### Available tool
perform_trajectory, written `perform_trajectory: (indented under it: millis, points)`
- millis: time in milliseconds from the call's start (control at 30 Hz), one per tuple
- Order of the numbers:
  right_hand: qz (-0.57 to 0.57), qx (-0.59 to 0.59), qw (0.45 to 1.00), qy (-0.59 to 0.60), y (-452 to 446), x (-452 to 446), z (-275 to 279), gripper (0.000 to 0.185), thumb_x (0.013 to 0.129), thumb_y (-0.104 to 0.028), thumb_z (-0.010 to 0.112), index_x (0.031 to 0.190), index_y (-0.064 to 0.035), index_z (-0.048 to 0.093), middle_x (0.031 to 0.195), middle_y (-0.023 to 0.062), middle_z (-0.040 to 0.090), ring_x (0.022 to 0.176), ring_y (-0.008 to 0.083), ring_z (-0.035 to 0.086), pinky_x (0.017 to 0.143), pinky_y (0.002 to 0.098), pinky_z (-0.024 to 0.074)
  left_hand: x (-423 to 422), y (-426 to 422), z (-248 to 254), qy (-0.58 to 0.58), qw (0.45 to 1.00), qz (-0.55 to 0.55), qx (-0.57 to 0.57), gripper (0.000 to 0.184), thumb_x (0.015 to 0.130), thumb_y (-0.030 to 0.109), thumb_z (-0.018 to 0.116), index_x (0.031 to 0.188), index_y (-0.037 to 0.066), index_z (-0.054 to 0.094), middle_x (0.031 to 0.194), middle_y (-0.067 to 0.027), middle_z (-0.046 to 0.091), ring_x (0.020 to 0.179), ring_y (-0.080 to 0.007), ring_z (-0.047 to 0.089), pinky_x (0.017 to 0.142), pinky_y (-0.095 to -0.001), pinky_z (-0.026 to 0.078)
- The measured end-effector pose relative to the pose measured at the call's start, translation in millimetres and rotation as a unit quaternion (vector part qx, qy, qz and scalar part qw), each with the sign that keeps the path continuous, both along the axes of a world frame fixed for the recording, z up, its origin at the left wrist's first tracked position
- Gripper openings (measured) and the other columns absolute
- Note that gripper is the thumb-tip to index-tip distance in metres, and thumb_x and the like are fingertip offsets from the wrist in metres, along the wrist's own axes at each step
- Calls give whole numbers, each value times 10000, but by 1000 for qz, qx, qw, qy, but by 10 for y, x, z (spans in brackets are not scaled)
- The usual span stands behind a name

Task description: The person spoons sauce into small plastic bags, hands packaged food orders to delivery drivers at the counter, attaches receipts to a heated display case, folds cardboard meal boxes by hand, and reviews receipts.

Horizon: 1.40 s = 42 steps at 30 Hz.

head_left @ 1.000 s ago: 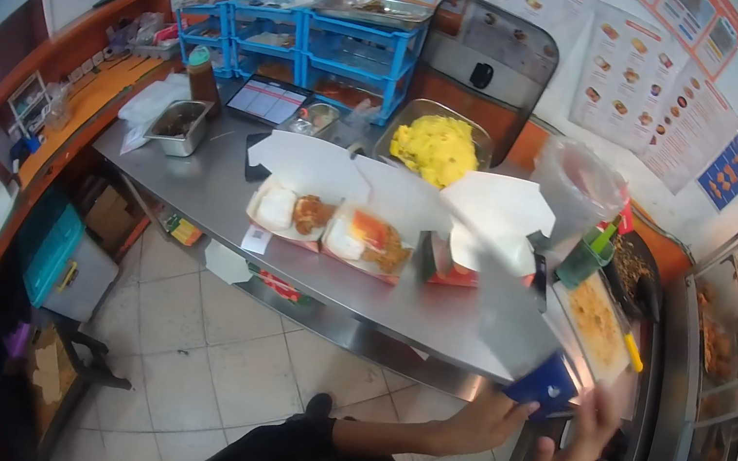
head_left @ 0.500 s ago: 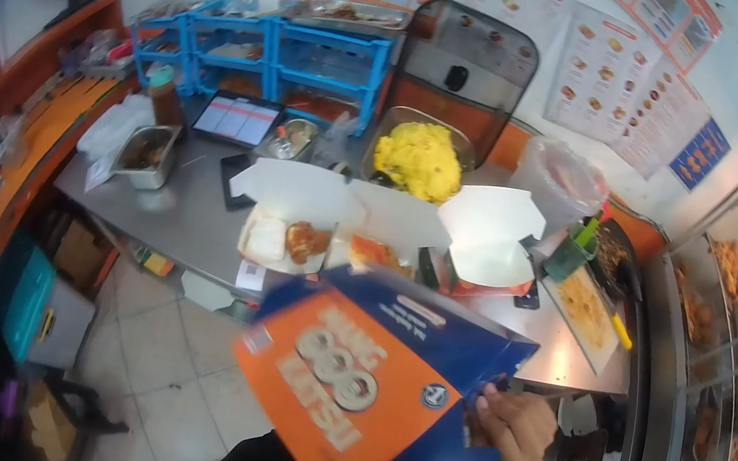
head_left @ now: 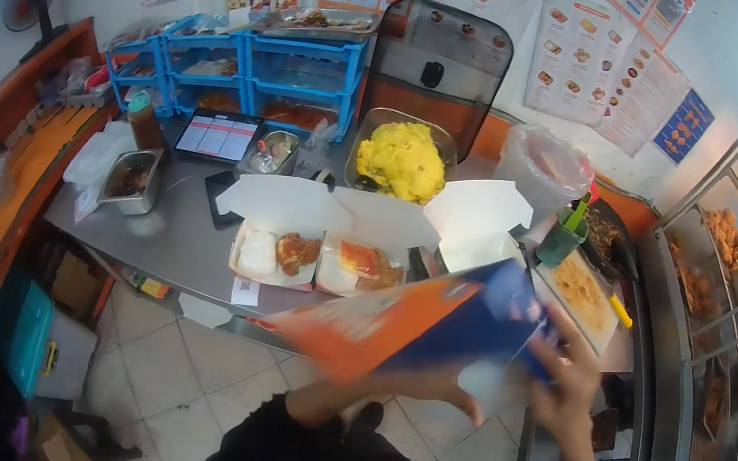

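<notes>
Two hands at the near side of the bench, w/ a blue-&-orange carton btwn them. R hand: blurred, fingers part-bent on the carton's R end; that grip has hold of it. L hand: under the carton's near side, partly hidden, thumb & fingers apart; can't tell if that grip has hold of anything. Carton is tilted, up over the bench's near edge, hiding part of the R-most open box.

To the L of that, 2 more open boxes side by side, lids up: L one w/ white mound & fried pc, R one w/ red-&-yellow item & fried food.

Far L: metal tub w/ dark food, tablet, blue racks. Far ctr: yellow food in a metal tray. R side: green container, yellow handle nr it, plus glass cabinet w/ fried pcs.
</notes>
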State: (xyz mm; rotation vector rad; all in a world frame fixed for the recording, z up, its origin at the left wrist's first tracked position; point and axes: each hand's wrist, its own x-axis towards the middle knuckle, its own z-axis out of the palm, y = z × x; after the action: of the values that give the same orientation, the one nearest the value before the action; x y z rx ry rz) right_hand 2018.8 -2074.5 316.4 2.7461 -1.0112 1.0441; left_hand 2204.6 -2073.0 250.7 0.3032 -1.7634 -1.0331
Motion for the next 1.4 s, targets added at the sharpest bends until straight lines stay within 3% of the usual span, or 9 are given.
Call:
perform_trajectory:
  millis: [67,133,267,367,500,567,800,900,1400]
  points:
    - [-54,117,980,-150,-101,-209,-23,322,682,-60,557,999,-88,603,1030,189,549,805,194,575,686,248,442,132,-184,-141,-282,949,-12,-141,1053,598,359,695,1336,62,6,1390,-164,-6,1295,-234,-8,1045,-411,17]
    - [-113,201,952,-200,-170,-372,-74,278,721,-91,539,989,-61,603,1001,167,564,772,172,570,689,236,429,112,-82,-413,-457,872,34,-173,891,660,264,657,1332,53,112,1374,-170,120,1280,-279,116,1029,-449,99]
    - [-245,327,906,-112,-391,-498,-97,386,824,-216,445,1144,-2,480,1057,148,536,851,176,555,802,282,417,-224,-29,-1116,-356,848,211,-332,667,707,124,596,1287,49,276,1302,-162,289,1193,-287,311,962,-433,267]
    - [20,253,835,-488,-290,-109,-199,470,816,-285,485,1190,-8,415,1159,164,451,959,225,498,785,325,426,-153,121,-744,-215,969,106,60,349,747,27,520,1093,14,475,1062,-132,493,945,-238,509,744,-331,443]
    - [166,2,985,44,-35,44,-658,295,667,-206,638,953,-223,567,1318,153,259,1217,376,242,955,543,223,-5,96,-446,-84,905,361,-210,266,847,151,478,1060,-6,450,1003,-129,492,913,-190,487,766,-310,397]
    - [161,-42,984,56,-54,98,-766,249,636,-201,653,870,-227,571,1316,147,266,1218,384,233,949,559,219,83,123,-198,141,967,183,108,311,849,167,483,1096,-8,414,998,-107,486,908,-170,468,786,-304,377]
    - [255,26,967,-11,-122,53,-712,252,624,-227,704,823,-160,565,1295,198,300,1197,413,265,940,530,258,128,-188,-355,216,940,86,252,318,828,159,534,1090,16,423,1028,-94,485,934,-168,496,790,-288,417]
    - [296,184,918,-189,-61,61,-681,317,668,-229,692,931,-97,574,1266,240,333,1160,419,331,932,479,301,56,-494,-537,469,758,-303,338,327,828,117,518,1118,5,417,1063,-119,517,958,-195,531,833,-354,434]
    - [-26,-155,983,-90,-233,-60,-537,274,597,-162,697,861,-114,638,1078,146,535,1039,345,425,887,487,361,-362,-234,-137,58,982,127,130,182,863,105,452,988,-11,518,867,-81,564,806,-132,541,701,-251,419]
